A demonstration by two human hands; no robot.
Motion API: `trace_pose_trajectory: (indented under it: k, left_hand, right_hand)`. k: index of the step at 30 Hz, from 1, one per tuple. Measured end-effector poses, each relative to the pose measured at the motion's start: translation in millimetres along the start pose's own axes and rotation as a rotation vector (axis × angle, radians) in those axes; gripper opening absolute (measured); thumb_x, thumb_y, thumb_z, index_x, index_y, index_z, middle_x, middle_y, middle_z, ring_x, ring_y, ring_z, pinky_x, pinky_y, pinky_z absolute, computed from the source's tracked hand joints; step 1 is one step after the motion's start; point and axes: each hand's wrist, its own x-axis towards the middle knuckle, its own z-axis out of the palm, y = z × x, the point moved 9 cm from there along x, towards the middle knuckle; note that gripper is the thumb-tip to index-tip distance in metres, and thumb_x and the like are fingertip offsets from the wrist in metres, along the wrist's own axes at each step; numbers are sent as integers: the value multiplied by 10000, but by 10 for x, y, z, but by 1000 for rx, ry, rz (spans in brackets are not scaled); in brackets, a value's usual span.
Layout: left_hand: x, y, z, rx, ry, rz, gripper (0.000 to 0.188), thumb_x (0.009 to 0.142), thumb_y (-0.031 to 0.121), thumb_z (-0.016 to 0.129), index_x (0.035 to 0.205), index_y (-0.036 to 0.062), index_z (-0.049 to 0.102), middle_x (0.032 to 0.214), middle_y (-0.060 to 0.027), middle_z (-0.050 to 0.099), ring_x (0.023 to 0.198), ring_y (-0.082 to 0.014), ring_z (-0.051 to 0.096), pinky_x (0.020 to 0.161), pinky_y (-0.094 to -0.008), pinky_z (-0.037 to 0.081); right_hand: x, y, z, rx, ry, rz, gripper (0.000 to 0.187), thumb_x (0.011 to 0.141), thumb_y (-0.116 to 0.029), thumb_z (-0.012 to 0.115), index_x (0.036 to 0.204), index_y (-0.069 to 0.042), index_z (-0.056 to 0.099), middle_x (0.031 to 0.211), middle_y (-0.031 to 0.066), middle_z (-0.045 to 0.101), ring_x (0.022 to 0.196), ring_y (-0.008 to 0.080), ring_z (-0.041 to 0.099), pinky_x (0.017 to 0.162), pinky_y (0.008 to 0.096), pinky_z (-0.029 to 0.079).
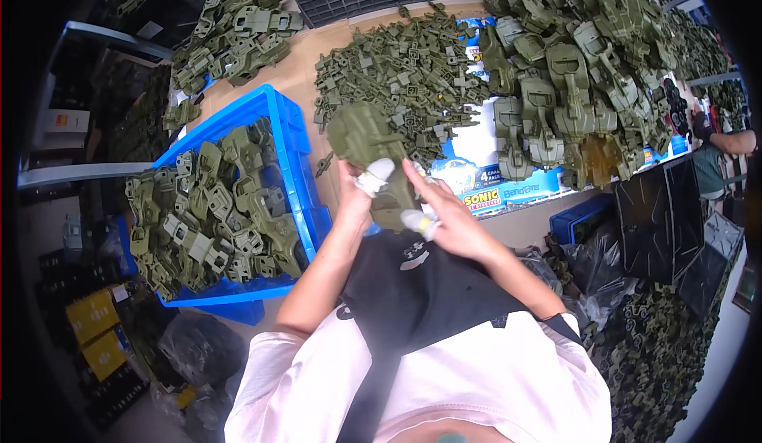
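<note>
Both hands hold one olive-green plastic toy body [367, 140] above the table's near edge. My left hand [357, 193] grips it from below, with white tape on a fingertip. My right hand [444, 217] presses against its lower right side, its thumb also taped white. A pile of small olive-green plastic parts [397, 74] lies on the table just beyond the toy body. A blue crate [290, 137] full of similar green toy bodies stands to the left of my hands.
A tall heap of green toy bodies [571, 70] covers the right of the table, over blue printed cartons [492, 193]. More green parts [238, 34] lie at the far left. Another person's arm [726, 140] shows at the right edge. Black bags [603, 260] sit below.
</note>
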Motion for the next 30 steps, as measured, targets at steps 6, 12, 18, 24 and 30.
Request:
trace_pose_trajectory:
  k: [6,12,18,24,30]
  left_hand:
    - [-52,77,-126,-171,-48,134,702,779,174,686,1340,152,265,1303,-66,414,1163,-212,458,945,-392,422]
    - [-557,1278,188,674,40,750,862,691,406,712,1365,95,272,1315,-136,380,1198,-337,385,1023,-451,241]
    - [-633,85,655,1459,-921,42,788,716,242,688,1386,116,293,1251,-213,463,1179,-354,434,933,-397,387]
    - [-631,-5,549,1351,-892,98,788,680,124,670,1386,156,320,1137,-168,533,1088,-332,492,910,-404,393]
    - [-628,-77,548,1384,-922,114,753,679,139,677,1366,161,370,985,-139,542,975,-302,512,963,-411,328]
  right_hand:
    - [-9,485,229,1054,-2,331,695,840,-224,627,1410,-98,249,1290,97,443,1112,180,455,879,297,431]
    - [-105,421,-366,71,94,158,635,766,-143,650,1334,-45,383,1209,173,527,1053,271,545,897,346,424]
    - [-221,142,-147,-233,-276,78,609,699,-38,564,1279,33,395,1095,243,529,1020,377,533,897,411,423]
    - [-330,361,-1,-124,-162,93,538,785,-157,599,1272,2,437,1082,239,536,1012,386,529,904,396,416]
    - [-326,470,82,-79,-203,252,490,777,-186,629,1219,-12,511,1175,195,545,1124,354,481,968,383,363]
